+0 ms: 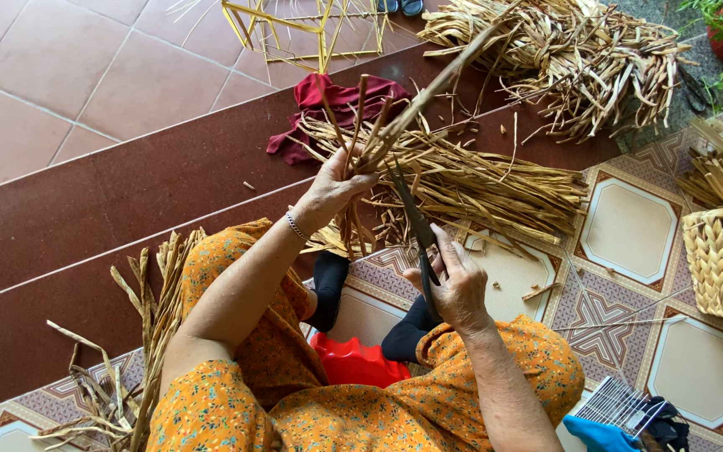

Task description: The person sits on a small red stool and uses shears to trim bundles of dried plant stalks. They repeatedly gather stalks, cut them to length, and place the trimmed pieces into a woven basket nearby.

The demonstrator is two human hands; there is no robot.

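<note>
While dried straw strips (361,125) are gripped in the left hand (328,191), scissors (416,230) are held shut-fingered by the right hand (459,289); trimming looks barely begun, with piles (479,180) beyond the fingers uncut.

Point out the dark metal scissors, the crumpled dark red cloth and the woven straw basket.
dark metal scissors (412,213), head view, on the blades above the right hand.
crumpled dark red cloth (338,100), head view, on its folded middle.
woven straw basket (709,264), head view, on its braided left wall.
</note>
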